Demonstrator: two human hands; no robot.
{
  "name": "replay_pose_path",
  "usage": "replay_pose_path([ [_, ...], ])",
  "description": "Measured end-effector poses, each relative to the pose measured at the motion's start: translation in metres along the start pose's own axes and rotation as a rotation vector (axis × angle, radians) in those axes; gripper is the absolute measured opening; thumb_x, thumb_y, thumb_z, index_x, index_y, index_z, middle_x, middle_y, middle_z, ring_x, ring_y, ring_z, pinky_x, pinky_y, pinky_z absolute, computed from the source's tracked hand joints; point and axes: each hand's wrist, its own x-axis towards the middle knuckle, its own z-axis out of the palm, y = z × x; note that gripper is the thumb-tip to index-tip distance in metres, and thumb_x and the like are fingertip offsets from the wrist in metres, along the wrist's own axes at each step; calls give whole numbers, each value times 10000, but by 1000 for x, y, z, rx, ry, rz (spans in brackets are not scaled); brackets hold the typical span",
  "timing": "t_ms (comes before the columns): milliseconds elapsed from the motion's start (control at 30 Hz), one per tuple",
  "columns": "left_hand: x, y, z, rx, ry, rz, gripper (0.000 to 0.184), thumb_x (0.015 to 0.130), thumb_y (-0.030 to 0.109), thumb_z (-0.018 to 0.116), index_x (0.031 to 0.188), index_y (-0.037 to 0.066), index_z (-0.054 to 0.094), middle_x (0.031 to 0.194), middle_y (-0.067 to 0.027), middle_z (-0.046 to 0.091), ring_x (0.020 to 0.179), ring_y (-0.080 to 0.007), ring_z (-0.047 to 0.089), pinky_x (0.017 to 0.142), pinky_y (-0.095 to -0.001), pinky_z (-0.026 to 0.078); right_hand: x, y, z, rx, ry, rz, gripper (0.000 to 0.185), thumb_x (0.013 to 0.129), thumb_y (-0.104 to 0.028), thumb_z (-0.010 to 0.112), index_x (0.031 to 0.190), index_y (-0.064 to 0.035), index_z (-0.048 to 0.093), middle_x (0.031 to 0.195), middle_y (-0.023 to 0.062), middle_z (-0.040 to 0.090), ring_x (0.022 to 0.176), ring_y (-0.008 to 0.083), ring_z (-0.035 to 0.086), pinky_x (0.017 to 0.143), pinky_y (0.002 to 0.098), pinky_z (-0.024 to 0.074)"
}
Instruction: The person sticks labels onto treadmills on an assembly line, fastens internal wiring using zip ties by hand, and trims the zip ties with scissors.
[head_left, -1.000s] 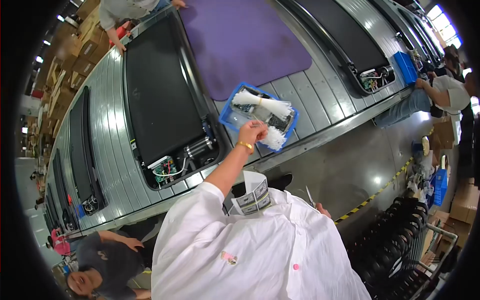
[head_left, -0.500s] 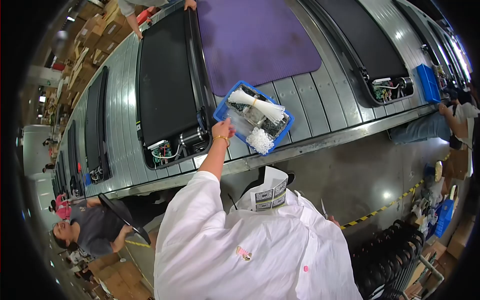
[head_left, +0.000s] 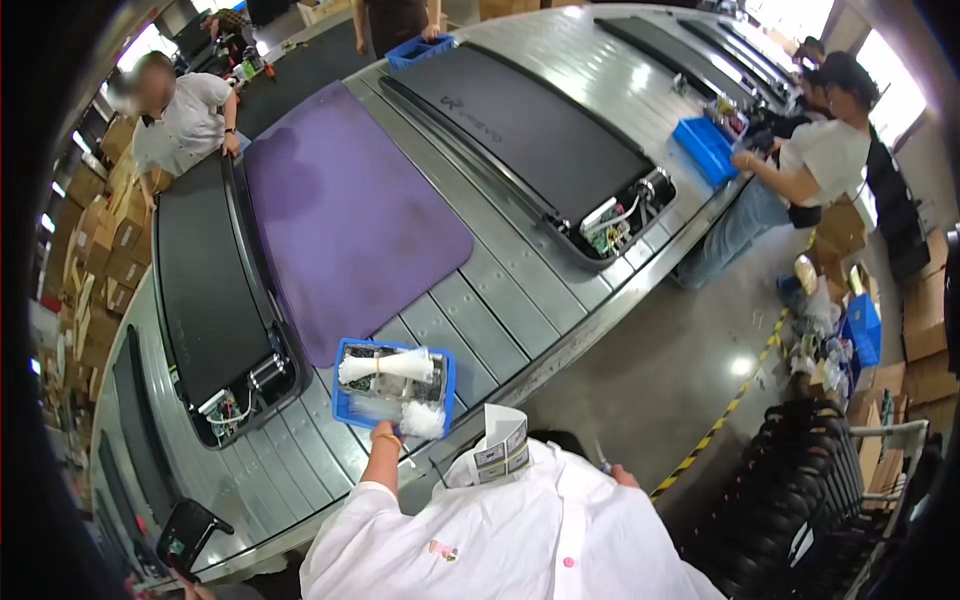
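My left hand [head_left: 384, 432] is at the near wall of a blue plastic bin [head_left: 451, 385], its fingers curled and partly hidden at the rim. The bin holds a bundle of white cable ties [head_left: 395, 365] bound by a band, a heap of small white pieces [head_left: 422, 418], dark small parts and clear plastic. My right hand [head_left: 622, 476] hangs by my right side, closed around a thin tool that is mostly hidden. Beyond the bin lies a purple mat [head_left: 350, 210]. A black treadmill base [head_left: 205, 290] with exposed circuit board and motor is left of it.
Another open treadmill base [head_left: 540, 125] lies right of the mat on the slatted metal table [head_left: 500, 340]. A co-worker [head_left: 185, 110] touches the left base; another [head_left: 820, 160] works by a blue bin [head_left: 707, 150]. Black parts [head_left: 800, 490] crowd a rack at right.
My view has swung, so the table appears turned and the far side shows more. The bin keeps about its place beside the mat, with my left hand still at it.
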Motion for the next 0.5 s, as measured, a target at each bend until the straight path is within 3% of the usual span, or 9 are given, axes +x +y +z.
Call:
replay_pose_path([
  [100, -7, -25, 32, -343, -79, -122, 129, 781, 117, 571, 894, 55, 574, 858, -107, 608, 691, -251, 570, 565, -397, 485, 20, 32, 4, 125, 25, 222, 216, 854, -243, 441, 931, -73, 551, 938, 252, 631, 935, 431, 598, 756, 512, 473],
  [200, -57, -43, 65, -397, -114, -100, 177, 811, 114, 543, 972, 72, 603, 1008, -101, 619, 864, -248, 597, 689, -395, 522, 44, 103, 10, 210, 78, 104, 272, 840, -282, 478, 940, -63, 604, 975, 238, 634, 952, 417, 598, 779, 490, 479],
  [267, -84, -55, 91, -468, -486, 136, 301, 867, 178, 476, 1121, 58, 587, 1178, -107, 584, 1053, -270, 556, 918, -460, 459, 61, 113, -28, 116, -24, 229, 310, 805, -315, 543, 953, -56, 628, 1001, 231, 633, 955, 397, 606, 794, 472, 489],
  [300, -95, -53, 110, -639, -452, 32, 319, 877, 196, 476, 1146, 58, 575, 1196, -101, 578, 1083, -277, 540, 939, -464, 444, 70, 123, -44, 184, -1, 204, 334, 779, -323, 579, 967, -52, 633, 1013, 225, 635, 967, 385, 608, 806, 462, 494],
  [333, -97, -58, 123, -724, -504, 9, 286, 856, 185, 491, 1098, 58, 578, 1086, -109, 615, 895, -259, 606, 744, -419, 534, 73, 127, -64, 193, 0, 210, 342, 786, -327, 568, 978, -54, 640, 1024, 220, 634, 979, 382, 607, 808, 467, 494],
  [400, -98, -60, 153, -575, -372, -120, 237, 832, 175, 495, 1024, 63, 578, 940, -119, 629, 641, -226, 591, 480, -339, 511, 150, 197, -14, 217, 47, 226, 309, 852, -260, 472, 999, -45, 638, 1041, 212, 633, 995, 386, 599, 827, 466, 490],
  [433, -121, -63, 174, -633, -372, -105, 237, 832, 175, 495, 1024, 63, 578, 940, -119, 629, 641, -226, 591, 480, -339, 511, 181, 238, 12, 224, 421, 65, 304, 858, -238, 457, 987, -30, 638, 1035, 217, 632, 991, 388, 598, 826, 466, 490],
  [467, -146, -64, 193, -577, -266, -146, 215, 837, 152, 481, 1008, 76, 586, 917, -109, 640, 582, -215, 580, 441, -314, 485, 188, 240, -16, 243, 776, -111, 302, 864, -215, 441, 975, -14, 637, 1029, 222, 632, 988, 390, 598, 825, 466, 489],
  [500, -167, -63, 216, -514, -164, -193, 202, 842, 128, 466, 993, 90, 594, 895, -99, 651, 522, -203, 569, 402, -288, 460, 203, 245, -51, 239, 773, -166, 302, 864, -215, 441, 975, -14, 637, 1029, 222, 632, 988, 390, 598, 825, 466, 489],
])
